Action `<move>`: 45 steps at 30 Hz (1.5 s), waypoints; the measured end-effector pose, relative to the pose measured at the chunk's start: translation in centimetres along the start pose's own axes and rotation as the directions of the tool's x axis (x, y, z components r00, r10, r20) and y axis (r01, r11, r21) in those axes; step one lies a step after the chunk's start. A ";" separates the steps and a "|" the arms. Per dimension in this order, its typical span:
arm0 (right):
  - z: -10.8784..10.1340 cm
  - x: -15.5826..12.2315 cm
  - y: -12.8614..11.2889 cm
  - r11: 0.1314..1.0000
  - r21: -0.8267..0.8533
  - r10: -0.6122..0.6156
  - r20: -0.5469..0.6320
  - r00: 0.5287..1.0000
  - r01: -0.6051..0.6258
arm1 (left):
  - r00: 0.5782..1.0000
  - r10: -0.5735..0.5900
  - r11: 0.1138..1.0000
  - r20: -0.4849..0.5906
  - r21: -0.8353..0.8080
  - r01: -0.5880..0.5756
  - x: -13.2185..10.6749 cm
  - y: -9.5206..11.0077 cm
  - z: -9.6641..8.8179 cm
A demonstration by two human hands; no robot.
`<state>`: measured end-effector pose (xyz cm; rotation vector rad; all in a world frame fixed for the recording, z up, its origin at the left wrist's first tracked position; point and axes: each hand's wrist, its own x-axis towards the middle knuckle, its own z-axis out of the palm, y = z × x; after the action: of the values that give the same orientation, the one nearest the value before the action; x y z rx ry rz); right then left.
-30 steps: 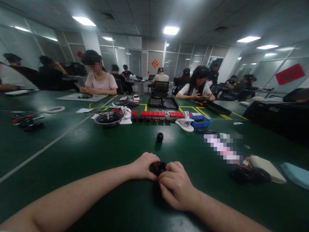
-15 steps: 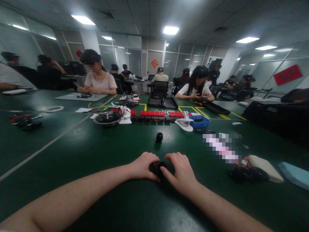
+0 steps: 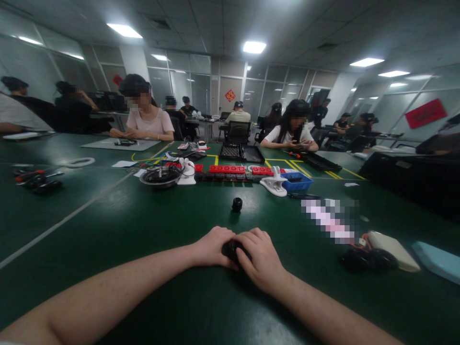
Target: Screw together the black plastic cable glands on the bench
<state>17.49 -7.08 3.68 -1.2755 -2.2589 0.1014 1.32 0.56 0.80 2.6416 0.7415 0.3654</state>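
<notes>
Black fitting (image 3: 232, 247) clamped in our left hand (image 3: 214, 246); right hand (image 3: 261, 258) over it, closure unclear. Probably twisting; needs firm left.

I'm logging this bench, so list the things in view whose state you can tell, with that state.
Left hand: curled around the black part's left side.
Right hand: curled over its right side; grip partly hidden.
Black part: between both hands, mostly covered.
Black fitting: standing on the table, untouched.
Metal bowl: upright, holding black cable.
Blue bin: uncovered, something black inside.
Black case: lying open.
Ceiling lights: lit.
</notes>
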 end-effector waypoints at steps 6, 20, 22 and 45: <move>0.0 -0.3 -0.7 0.993 0.034 -0.115 0.007 0.993 0.115 | 1.000 0.013 1.000 0.019 0.016 -0.013 0.0 -0.3 0.2; 1.0 -0.2 0.2 0.949 0.198 -0.256 0.022 0.966 0.246 | 0.998 0.034 0.997 0.045 0.066 -0.037 -0.1 0.0 0.0; 0.9 -0.2 0.2 0.927 0.263 -0.275 -0.006 0.961 0.267 | 0.999 0.028 0.998 0.031 0.060 -0.030 -0.2 -0.1 0.0; -0.6 -1.4 -0.3 0.914 0.217 -0.339 -0.050 0.939 0.342 | 0.995 0.097 0.989 -0.030 0.117 -0.092 -0.8 0.3 -0.2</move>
<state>18.07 -8.47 3.71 -0.7517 -2.3474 0.2124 0.72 -0.04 1.02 2.7931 0.6687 0.4084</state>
